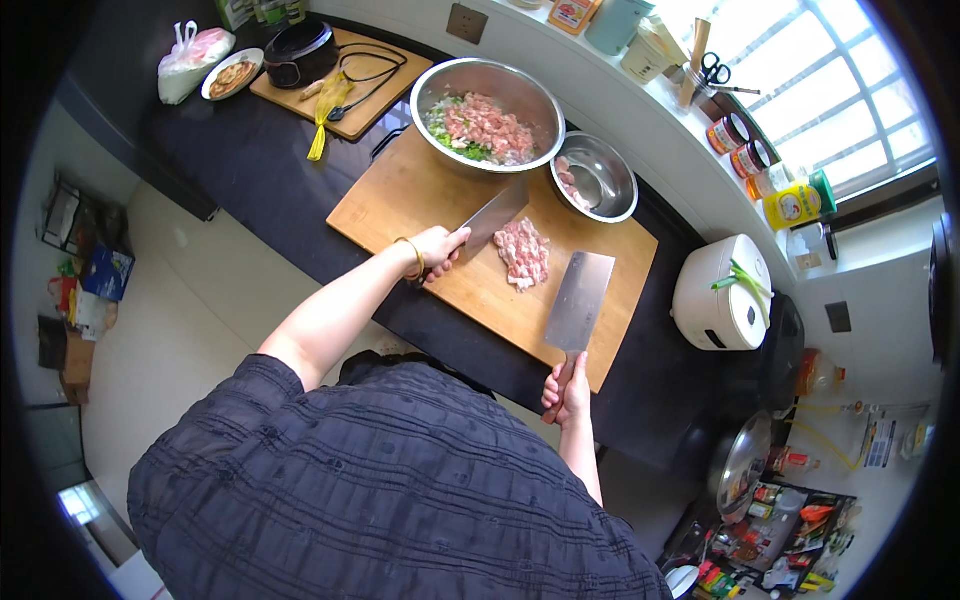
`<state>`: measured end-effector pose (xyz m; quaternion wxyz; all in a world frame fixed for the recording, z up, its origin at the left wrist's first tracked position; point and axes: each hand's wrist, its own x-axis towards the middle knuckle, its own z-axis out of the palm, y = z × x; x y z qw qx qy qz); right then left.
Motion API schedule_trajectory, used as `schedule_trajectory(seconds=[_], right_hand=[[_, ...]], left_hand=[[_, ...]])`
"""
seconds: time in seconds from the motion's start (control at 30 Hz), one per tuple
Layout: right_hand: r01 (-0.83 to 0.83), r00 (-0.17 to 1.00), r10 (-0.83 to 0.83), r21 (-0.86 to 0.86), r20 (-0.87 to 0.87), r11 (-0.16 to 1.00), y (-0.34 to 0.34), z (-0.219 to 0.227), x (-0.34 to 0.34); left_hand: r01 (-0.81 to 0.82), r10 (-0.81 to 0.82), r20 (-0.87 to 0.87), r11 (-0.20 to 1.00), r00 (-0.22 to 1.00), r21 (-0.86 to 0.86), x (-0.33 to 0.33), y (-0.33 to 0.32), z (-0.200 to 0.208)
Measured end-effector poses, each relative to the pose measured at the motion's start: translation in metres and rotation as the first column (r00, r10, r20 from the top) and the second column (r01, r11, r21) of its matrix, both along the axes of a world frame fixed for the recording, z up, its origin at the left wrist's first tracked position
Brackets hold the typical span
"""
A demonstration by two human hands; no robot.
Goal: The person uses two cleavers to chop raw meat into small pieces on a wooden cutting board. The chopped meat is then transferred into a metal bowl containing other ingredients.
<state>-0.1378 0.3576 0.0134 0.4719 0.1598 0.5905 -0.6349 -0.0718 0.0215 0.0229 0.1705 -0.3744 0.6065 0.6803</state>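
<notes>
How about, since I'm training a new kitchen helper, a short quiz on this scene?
1. Multiple choice: what does the person's right hand hold?
A) a white plastic spoon
B) a broad, rectangular steel cleaver
C) a red ceramic mug

2. True or false: a patch of pale-pink chopped meat lies on the larger rectangular light-brown wooden board.

3. Fill in: the thin green-and-white stalks rest on the ____.

Key: 1. B; 2. True; 3. white, rounded rice cooker.
</notes>
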Motion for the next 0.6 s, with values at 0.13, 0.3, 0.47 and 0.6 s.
schedule_trajectory(seconds=[0.13, 0.3, 0.47, 0.6], right_hand=[[0.059, 0.996, -0.052, -0.11, 0.069, 0.992, 0.014, -0.008, 0.01], [0.084, 0.996, -0.086, -0.117, -0.008, 0.99, 0.02, -0.011, 0.017], [0.109, 0.988, -0.111, -0.019, -0.107, 0.994, 0.021, -0.005, 0.021], [0.132, 0.965, -0.086, 0.176, -0.249, 0.976, 0.017, -0.002, 0.017]], left_hand=[[0.173, -0.174, 0.031, 0.985, 0.984, 0.015, -0.015, -0.001, 0.006], [0.366, -0.38, -0.039, 0.909, 0.924, -0.198, -0.016, 0.014, 0.004], [0.476, -0.729, -0.02, 0.467, 0.684, -0.745, -0.005, 0.049, -0.004], [0.363, -0.64, 0.009, 0.424, 0.768, -0.83, 0.015, 0.077, -0.004]])
